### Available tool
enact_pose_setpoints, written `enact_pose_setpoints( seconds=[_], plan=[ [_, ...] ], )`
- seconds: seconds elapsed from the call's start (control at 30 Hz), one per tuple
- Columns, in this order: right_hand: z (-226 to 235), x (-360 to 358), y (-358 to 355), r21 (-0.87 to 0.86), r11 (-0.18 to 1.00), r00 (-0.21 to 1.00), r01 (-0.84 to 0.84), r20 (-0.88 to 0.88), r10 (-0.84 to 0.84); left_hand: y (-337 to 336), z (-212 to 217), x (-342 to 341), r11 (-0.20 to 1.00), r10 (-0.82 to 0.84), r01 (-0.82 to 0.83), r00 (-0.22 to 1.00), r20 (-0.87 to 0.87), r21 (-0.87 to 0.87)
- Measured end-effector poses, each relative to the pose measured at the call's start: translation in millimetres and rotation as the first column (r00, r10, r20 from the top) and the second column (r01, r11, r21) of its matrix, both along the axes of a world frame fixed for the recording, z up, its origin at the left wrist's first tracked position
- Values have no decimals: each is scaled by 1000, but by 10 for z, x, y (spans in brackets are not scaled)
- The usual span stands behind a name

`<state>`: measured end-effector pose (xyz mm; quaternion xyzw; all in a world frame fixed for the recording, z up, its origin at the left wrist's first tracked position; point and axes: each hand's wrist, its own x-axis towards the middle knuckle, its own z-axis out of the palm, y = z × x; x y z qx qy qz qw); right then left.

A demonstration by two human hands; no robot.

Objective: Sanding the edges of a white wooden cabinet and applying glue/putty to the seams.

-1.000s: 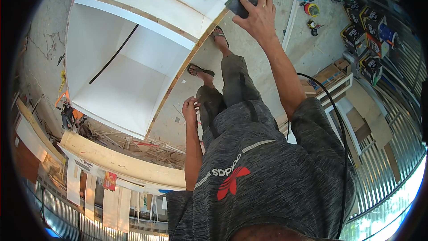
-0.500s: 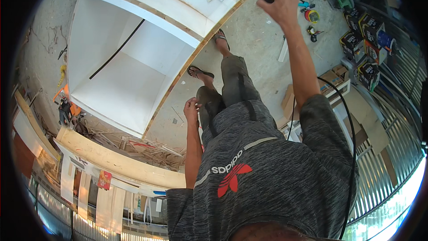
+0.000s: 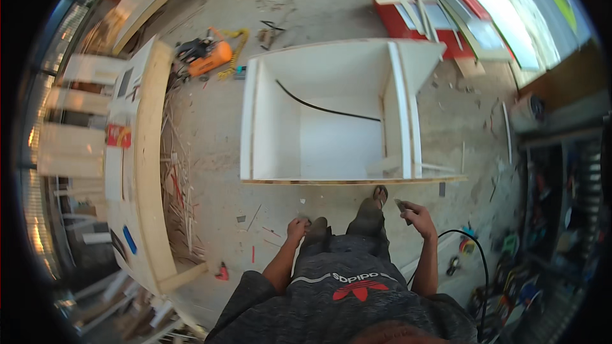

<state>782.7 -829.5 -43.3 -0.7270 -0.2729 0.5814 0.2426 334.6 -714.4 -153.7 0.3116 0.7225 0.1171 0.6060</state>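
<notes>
My right hand [image 3: 418,219] is closed around a dark flat piece [image 3: 403,209], held upright just in front of the cabinet's near edge. Its exact kind is too blurred to tell. My left hand [image 3: 297,229] hangs beside my left thigh with its fingers curled; whatever they may hold is hidden. Ahead of me lies a white box cabinet [image 3: 341,146], its open side facing up and a raw wood-coloured edge running along my side. A thin black strip [image 3: 328,109] crosses its larger compartment, and a divider panel [image 3: 400,108] stands toward its right end.
A long wooden-edged panel unit [image 3: 152,153] stands at left beside scattered offcuts [image 3: 178,185]. An orange machine [image 3: 210,58] with a yellow coiled hose lies beyond. Stacked boards [image 3: 440,19] sit far right. A black cable [image 3: 482,261] loops by my right arm.
The view has swung round, so the cabinet now lies straight ahead. My right hand has come back from the cabinet's right corner toward my body, still holding a dark piece. My left hand stays low.
</notes>
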Motion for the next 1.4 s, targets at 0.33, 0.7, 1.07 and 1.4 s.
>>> enact_pose_setpoints(
  seconds=[0.33,0.7,1.07,1.4],
  plan=[
    [1123,-1771,2383,476,703,496,529,-845,199,-868,-600,-2251,917,394,-383,913,105,-112],
    [2499,-2495,4728,711,436,339,552,-669,662,-956,-568,-3753,478,874,-862,448,186,-171],
    [695,-5154,5737,245,767,393,593,-920,-10,921,-488,-4895,356,919,-929,327,222,-104],
    [586,-7849,7004,-3,908,329,420,-931,-156,3073,-1016,-7015,931,282,-216,937,-206,295]
  ],
)
